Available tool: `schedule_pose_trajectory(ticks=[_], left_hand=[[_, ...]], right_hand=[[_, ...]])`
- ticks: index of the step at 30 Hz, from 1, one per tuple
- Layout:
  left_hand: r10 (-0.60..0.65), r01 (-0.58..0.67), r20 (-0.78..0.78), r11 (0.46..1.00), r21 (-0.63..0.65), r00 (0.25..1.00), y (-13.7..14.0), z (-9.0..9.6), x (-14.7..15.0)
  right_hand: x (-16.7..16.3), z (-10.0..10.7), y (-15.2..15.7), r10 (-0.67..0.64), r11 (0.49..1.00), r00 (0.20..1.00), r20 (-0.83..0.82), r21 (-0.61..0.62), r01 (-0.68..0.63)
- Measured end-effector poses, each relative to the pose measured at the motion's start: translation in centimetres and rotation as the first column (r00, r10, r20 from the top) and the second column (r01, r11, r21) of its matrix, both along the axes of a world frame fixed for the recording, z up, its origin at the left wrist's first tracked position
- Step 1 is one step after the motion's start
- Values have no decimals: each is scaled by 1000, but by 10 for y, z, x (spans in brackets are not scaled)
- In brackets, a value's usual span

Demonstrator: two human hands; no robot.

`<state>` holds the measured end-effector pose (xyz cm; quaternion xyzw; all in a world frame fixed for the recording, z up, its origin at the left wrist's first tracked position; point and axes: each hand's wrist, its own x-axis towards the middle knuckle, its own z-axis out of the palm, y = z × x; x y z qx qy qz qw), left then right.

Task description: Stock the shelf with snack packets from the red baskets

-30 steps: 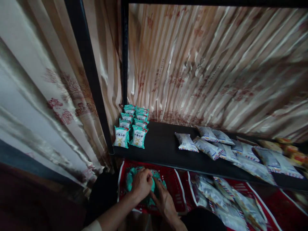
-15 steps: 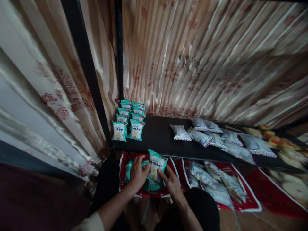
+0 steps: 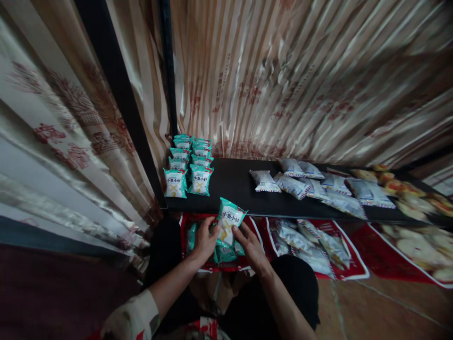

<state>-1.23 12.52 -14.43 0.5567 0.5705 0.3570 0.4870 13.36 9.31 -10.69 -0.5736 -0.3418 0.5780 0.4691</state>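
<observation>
At the lower centre of the frame, the left hand (image 3: 204, 240) and right hand (image 3: 252, 246) grip a green-and-white packet (image 3: 228, 225) between them, fingers curled at its two sides, the right thumb on its printed front. The packet tilts, its top edge sloping down toward the right of the frame. It is above a red bag (image 3: 233, 267) with more green packets (image 3: 226, 255) inside.

Above the hands, a black shelf (image 3: 230, 182) runs across to the right edge. On its left end, upright packets (image 3: 201, 180) in the same colours stand in two rows, one behind another. White packets (image 3: 292, 184) lie in a loose heap right of centre, some overlapping; yellowish packs at the far right are blurred.

At lower right, a second red bag (image 3: 356, 267) holds white packets, and a third bag (image 3: 389, 257) sits near the frame's edge. A striped curtain (image 3: 212, 94) hangs behind the shelf.
</observation>
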Motion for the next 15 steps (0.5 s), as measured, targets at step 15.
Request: schedule_pose_trajectory(ticks=[15], left_hand=[[106,-100,-94,993,60,990,7,-1,-13]], right_hand=[[-10,-12,36,63,981,992,107,179,-81]])
